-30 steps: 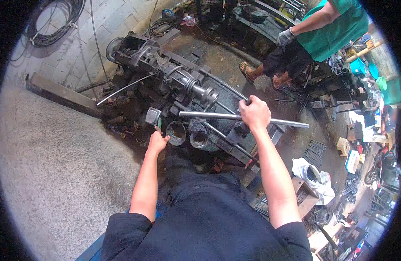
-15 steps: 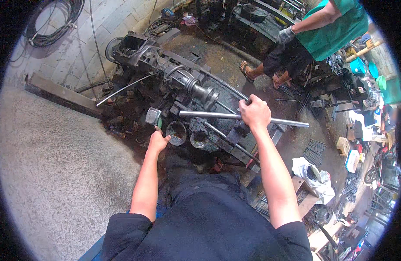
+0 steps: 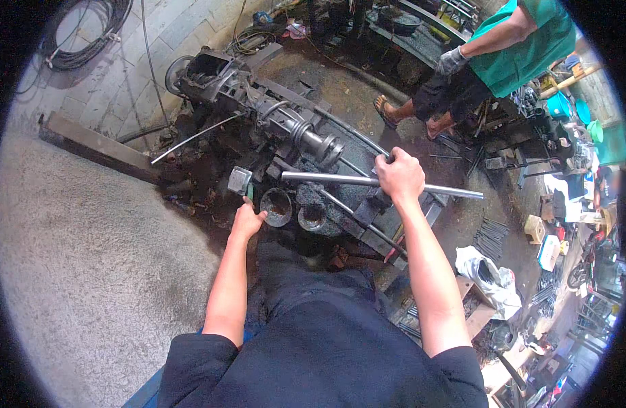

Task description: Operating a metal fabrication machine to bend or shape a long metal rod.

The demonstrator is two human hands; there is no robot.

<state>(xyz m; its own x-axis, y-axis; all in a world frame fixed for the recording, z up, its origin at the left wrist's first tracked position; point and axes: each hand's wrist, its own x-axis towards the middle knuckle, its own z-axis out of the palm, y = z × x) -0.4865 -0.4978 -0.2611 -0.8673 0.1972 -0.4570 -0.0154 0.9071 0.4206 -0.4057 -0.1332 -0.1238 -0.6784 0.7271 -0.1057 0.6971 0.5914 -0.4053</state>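
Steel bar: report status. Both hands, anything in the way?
Right hand closed on steel bar. Left hand at green piece below square metal block, grip unclear. Bar overlaps machine in view; co-worker stands beyond.

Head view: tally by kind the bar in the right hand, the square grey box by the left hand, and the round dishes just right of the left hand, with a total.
Bright metal bar in the right hand: 1
Square grey box just beyond the left hand: 1
Round dishes beside the left hand: 2
Total: 4
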